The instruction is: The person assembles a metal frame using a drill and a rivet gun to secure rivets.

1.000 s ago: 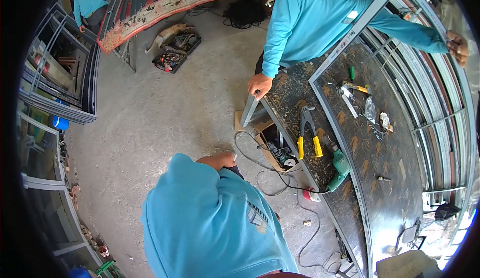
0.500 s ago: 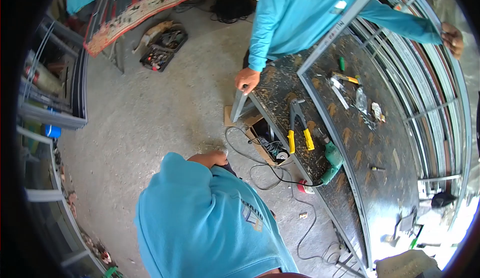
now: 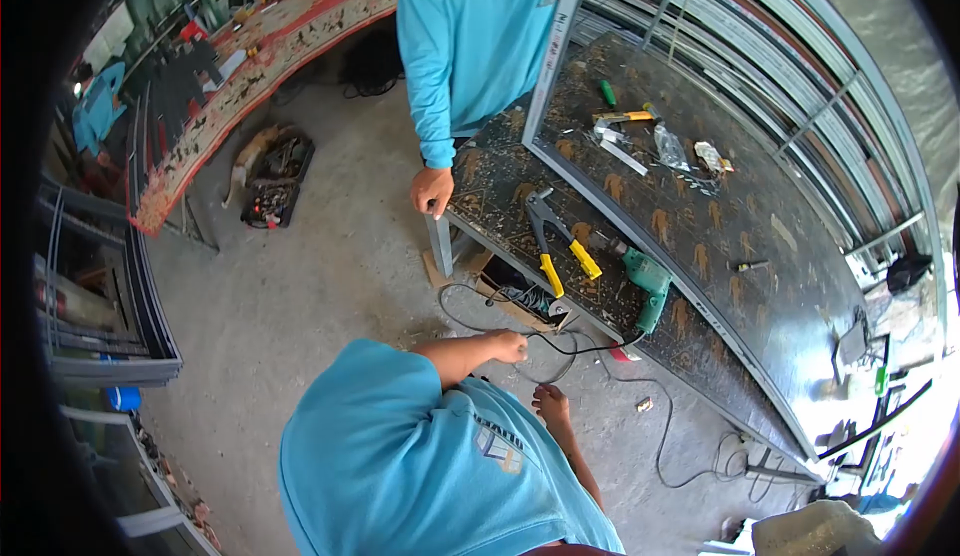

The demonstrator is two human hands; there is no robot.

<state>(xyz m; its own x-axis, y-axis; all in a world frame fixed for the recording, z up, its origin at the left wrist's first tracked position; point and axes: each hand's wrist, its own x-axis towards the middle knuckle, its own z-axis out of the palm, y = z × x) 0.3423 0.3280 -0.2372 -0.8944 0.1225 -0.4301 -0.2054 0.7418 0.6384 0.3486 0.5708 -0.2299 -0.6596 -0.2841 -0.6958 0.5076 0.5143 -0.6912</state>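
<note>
My left hand point(image 3: 505, 346) is closed, raised in front of me over the floor near the black cable point(image 3: 560, 350) that runs to the drill; whether anything is inside its fingers is hidden. Lower and closer to my body, my right hand point(image 3: 551, 403) has loosely bent fingers with gaps between them and nothing visible in them. On the workbench point(image 3: 740, 226) beyond lie a green power drill point(image 3: 648, 286) and a hand riveter point(image 3: 550, 236) with yellow grips. A grey metal frame point(image 3: 630, 231) stands across the bench.
A co-worker's hand point(image 3: 433, 190) rests at the bench corner; the other holds the frame's top. A hammer point(image 3: 625, 117) and a plastic bag point(image 3: 670, 146) lie on the bench. Below sits a cardboard box point(image 3: 520, 296). Toolbox point(image 3: 272, 191) on the floor; metal profiles point(image 3: 790, 66) behind.
My left hand has moved right, away from my side, and my right hand has come into view. The camera has turned, shifting the bench and co-worker leftward.
</note>
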